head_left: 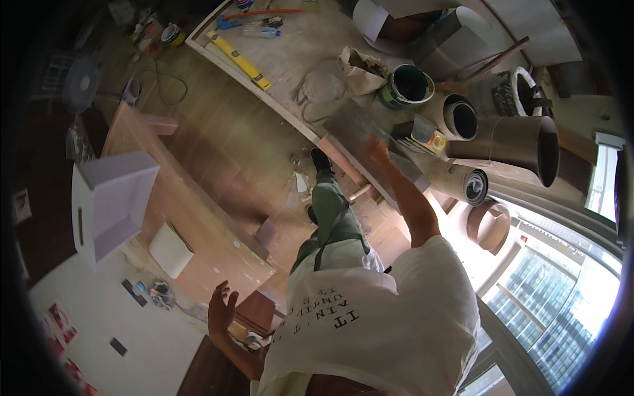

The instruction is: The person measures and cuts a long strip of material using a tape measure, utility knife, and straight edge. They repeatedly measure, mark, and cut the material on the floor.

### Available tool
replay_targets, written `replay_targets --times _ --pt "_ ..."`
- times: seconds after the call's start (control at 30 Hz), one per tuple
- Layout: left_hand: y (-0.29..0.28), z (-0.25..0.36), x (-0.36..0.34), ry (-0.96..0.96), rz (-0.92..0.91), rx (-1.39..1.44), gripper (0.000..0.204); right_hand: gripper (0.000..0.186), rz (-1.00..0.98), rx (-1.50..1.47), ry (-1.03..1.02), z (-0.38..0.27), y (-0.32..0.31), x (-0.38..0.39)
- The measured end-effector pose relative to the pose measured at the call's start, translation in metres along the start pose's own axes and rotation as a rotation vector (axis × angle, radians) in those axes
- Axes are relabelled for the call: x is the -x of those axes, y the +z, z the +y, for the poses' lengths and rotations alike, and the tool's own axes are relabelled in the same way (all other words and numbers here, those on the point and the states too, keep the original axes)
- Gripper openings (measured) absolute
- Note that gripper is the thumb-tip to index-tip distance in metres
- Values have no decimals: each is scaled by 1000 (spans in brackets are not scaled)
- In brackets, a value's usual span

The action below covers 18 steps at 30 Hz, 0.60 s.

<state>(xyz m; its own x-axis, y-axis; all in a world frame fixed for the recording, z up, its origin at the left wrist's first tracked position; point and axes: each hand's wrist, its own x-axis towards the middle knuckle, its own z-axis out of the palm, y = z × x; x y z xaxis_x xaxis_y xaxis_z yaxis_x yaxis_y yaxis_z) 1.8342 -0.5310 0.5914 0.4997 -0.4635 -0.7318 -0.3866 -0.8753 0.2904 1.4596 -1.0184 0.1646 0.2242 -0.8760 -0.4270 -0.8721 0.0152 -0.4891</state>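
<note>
My right hand (378, 150) is stretched forward over a dark grey board (353, 132) on the edge of the cluttered platform; its fingers are blurred, so whether they grip the board is unclear. My left hand (221, 307) hangs open beside the near end of a pale wooden bench (224, 244), fingers loosely bent and apart, holding nothing. On that bench lie a white sheet-like object (170, 251) and, farther along, a white box (115, 208). A small tray with a yellow container (432, 142) stands just right of the dark board.
The platform holds a yellow level (238, 59), green bucket (406, 86), cloth bag (363, 66) and several rolls (502, 148). My legs (327, 204) are between platform and bench, with scraps (300, 181) on the wooden floor. A bright window (548, 290) is at right, a fan (82, 82) at far left.
</note>
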Motion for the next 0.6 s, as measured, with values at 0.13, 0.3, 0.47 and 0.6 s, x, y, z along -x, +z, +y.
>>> replay_targets --times 0.13,0.3,0.47,0.6 --pt "-33 14 -48 -85 34 8 48 50 324 69 -114 -32 -33 -117" --pt "-32 39 -108 -106 42 189 40 50 441 25 20 -76 -69 -217" --pt "-22 33 -147 -310 -137 219 41 23 214 322 55 8 -2 -260" --pt "-9 61 -131 -516 -168 309 40 13 305 128 -144 -49 -24 -223"
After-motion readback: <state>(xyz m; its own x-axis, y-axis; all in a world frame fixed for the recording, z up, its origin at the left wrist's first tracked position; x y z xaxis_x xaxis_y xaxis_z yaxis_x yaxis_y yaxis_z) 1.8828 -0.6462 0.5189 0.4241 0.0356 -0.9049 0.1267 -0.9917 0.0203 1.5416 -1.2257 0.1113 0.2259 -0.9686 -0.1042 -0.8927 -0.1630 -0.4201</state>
